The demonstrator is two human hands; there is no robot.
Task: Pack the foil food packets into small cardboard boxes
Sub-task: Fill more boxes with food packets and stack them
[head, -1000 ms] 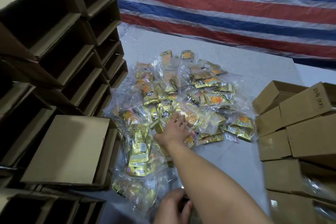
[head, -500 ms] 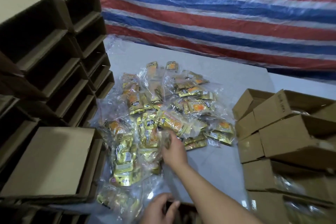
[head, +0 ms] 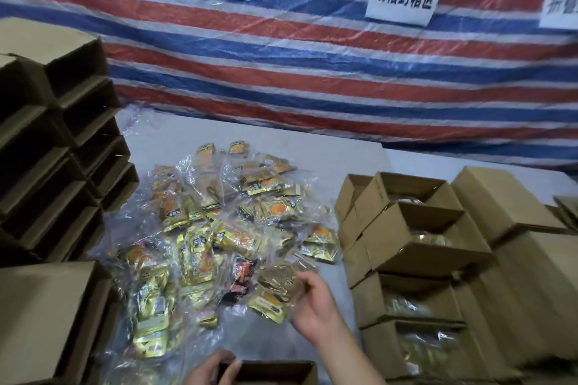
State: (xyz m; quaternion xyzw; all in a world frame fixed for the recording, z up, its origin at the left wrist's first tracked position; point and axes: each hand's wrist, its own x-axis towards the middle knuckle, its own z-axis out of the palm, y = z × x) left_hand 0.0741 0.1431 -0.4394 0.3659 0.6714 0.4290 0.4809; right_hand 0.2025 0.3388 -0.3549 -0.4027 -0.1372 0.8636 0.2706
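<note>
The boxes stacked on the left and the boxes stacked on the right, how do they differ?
The left boxes lie on their sides, their open mouths dark, with nothing visible inside. The right boxes stand with their openings up, and bagged foil packets show inside several. The left stack rises higher in the view than the right stack. Both are plain brown cardboard, beside the loose packet pile.

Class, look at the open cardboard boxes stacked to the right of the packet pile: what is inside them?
The open boxes hold bagged foil packets, glimpsed through the openings. How many, and how full each box is, stays hidden by the cardboard walls.
</note>
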